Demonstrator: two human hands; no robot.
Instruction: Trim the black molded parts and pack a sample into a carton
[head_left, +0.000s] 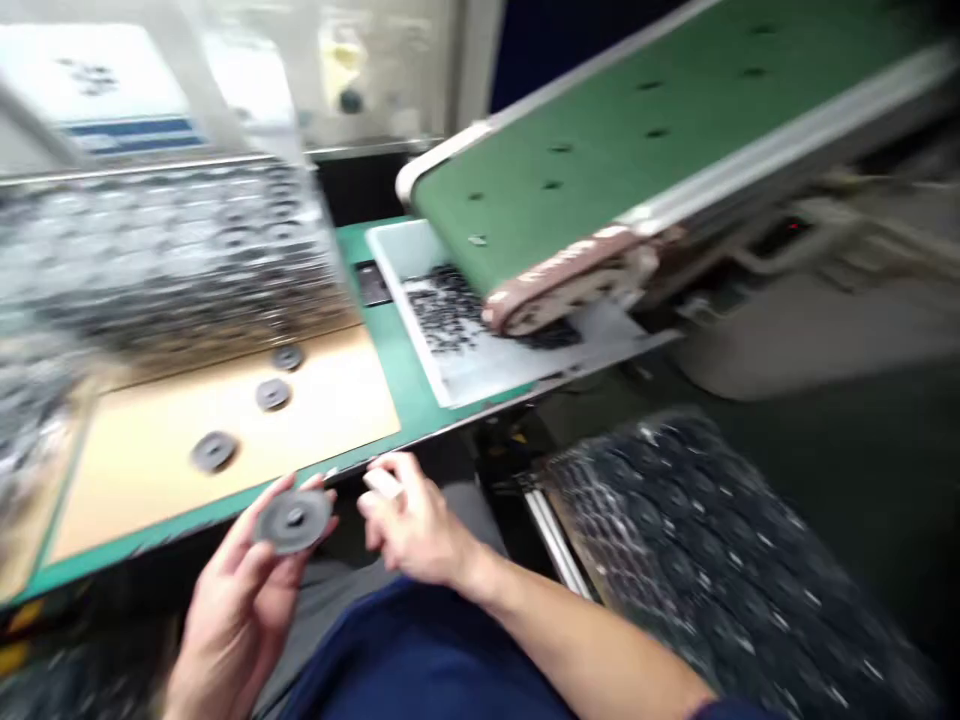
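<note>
My left hand (244, 610) grips a round grey plastic disc (277, 524) by its rim, with the small raised hub facing up. To the right of it, my right hand (420, 525) is closed around a small white block-like object (385, 486), whose kind I cannot make out. The two hands are apart, in front of my lap near the bench's front edge. Beyond them on a tan board lie three similar grey discs: a near one (214, 451), a middle one (272, 394) and a far one (286, 357).
Clear moulded trays (172, 250) are stacked at the back left. A green conveyor belt (600, 150) slopes down into a white bin (442, 375) with many small black pieces. More clear trays holding dark parts (690, 540) stand at lower right. The tan board (142, 490) lies on the green bench.
</note>
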